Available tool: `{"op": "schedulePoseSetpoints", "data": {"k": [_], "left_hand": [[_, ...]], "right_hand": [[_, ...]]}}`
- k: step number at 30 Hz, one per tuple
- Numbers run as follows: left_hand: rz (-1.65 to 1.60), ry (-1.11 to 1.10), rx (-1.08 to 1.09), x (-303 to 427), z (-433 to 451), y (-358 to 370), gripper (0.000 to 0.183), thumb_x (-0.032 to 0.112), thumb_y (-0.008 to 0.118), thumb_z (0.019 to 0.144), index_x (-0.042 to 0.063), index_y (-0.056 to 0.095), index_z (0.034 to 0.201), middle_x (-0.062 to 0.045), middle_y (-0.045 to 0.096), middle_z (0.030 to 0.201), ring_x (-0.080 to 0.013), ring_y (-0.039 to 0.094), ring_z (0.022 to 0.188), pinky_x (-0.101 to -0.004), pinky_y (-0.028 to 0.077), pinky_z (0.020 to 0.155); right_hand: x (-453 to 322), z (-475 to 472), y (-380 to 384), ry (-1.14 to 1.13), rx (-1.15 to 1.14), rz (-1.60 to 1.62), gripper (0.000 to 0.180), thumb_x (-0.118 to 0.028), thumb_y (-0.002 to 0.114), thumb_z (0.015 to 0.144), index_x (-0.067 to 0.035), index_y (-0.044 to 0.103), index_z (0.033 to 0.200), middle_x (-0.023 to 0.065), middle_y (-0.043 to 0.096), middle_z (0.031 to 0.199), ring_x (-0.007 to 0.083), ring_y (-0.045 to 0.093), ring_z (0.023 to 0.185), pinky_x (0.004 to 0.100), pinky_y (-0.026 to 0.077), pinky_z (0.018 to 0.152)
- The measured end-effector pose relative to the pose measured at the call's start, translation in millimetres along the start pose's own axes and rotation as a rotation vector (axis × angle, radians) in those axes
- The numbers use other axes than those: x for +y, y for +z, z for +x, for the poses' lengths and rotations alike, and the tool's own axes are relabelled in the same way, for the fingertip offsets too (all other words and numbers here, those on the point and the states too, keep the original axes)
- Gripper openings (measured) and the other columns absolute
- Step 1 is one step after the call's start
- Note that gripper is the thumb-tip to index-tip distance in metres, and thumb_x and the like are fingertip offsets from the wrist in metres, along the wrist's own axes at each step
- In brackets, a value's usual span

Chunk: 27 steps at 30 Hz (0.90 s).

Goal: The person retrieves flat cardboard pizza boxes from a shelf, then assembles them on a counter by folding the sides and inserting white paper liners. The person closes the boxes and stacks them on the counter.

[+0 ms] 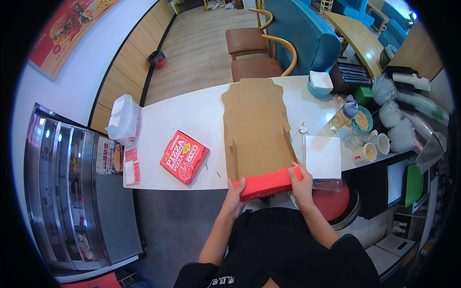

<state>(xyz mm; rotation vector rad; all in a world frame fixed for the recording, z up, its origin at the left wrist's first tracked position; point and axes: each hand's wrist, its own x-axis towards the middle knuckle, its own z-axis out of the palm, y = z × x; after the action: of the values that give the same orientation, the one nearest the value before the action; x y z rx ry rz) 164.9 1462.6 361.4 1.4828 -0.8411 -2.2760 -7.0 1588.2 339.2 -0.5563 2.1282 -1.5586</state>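
A part-folded cardboard pizza box (255,126) lies on the white table with its brown inside up. Its near wall (268,183), red on the outside, stands raised at the table's front edge. My left hand (235,194) grips the left end of that wall, thumb on top. At the other end my right hand (301,181) pinches the right corner, where a side flap (289,144) stands up. The far part of the cardboard lies flat. Left of it rests a closed red pizza box (184,157) with printed lettering.
Right of the cardboard lie a stack of white squares (323,157) and a small white piece (303,127). Beyond stand a bottle (344,114), cups (365,152) and bowls. A bagged stack of white containers (124,118) sits at the left edge; a red stool (331,201) is below right.
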Motion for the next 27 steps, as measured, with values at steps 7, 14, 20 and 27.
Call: {"op": "schedulePoseSetpoints", "data": {"k": [7, 14, 20, 27], "left_hand": [[0.147, 0.244, 0.013, -24, 16, -8, 0.040, 0.007, 0.051, 0.092, -0.001, 0.040, 0.129, -0.014, 0.054, 0.117, -0.0201, 0.054, 0.106, -0.0316, 0.042, 0.092], [0.290, 0.720, 0.149, -5, -2, 17, 0.042, 0.002, 0.043, 0.092, -0.005, 0.036, 0.132, -0.016, 0.053, 0.121, -0.0213, 0.051, 0.113, -0.0294, 0.039, 0.095], [0.452, 0.964, 0.146, 10, -18, 31, 0.043, 0.002, 0.044, 0.092, -0.004, 0.034, 0.134, -0.016, 0.049, 0.127, -0.0183, 0.047, 0.116, -0.0291, 0.036, 0.098], [-0.478, 0.449, -0.006, -7, -8, 45, 0.036, 0.006, 0.049, 0.092, 0.000, 0.041, 0.127, -0.013, 0.052, 0.121, -0.0201, 0.051, 0.112, -0.0346, 0.041, 0.098]], "right_hand": [[-13, -8, 4, -0.111, 0.054, 0.061, 0.052, 0.003, 0.050, 0.081, 0.004, 0.040, 0.131, 0.0217, 0.050, 0.128, 0.0280, 0.047, 0.121, 0.0338, 0.036, 0.101], [-28, -3, 20, 0.503, 0.337, 0.910, 0.047, -0.006, 0.054, 0.088, -0.002, 0.037, 0.132, 0.0142, 0.045, 0.132, 0.0263, 0.046, 0.119, 0.0380, 0.039, 0.099], [-28, -5, 27, 0.911, -0.052, 1.359, 0.032, -0.018, 0.054, 0.091, -0.006, 0.046, 0.119, 0.0110, 0.053, 0.119, 0.0270, 0.051, 0.113, 0.0452, 0.044, 0.094], [-20, -9, 32, 0.573, 0.110, 1.163, 0.033, -0.005, 0.053, 0.090, -0.008, 0.044, 0.121, 0.0075, 0.052, 0.115, 0.0221, 0.054, 0.107, 0.0404, 0.050, 0.087]]}}
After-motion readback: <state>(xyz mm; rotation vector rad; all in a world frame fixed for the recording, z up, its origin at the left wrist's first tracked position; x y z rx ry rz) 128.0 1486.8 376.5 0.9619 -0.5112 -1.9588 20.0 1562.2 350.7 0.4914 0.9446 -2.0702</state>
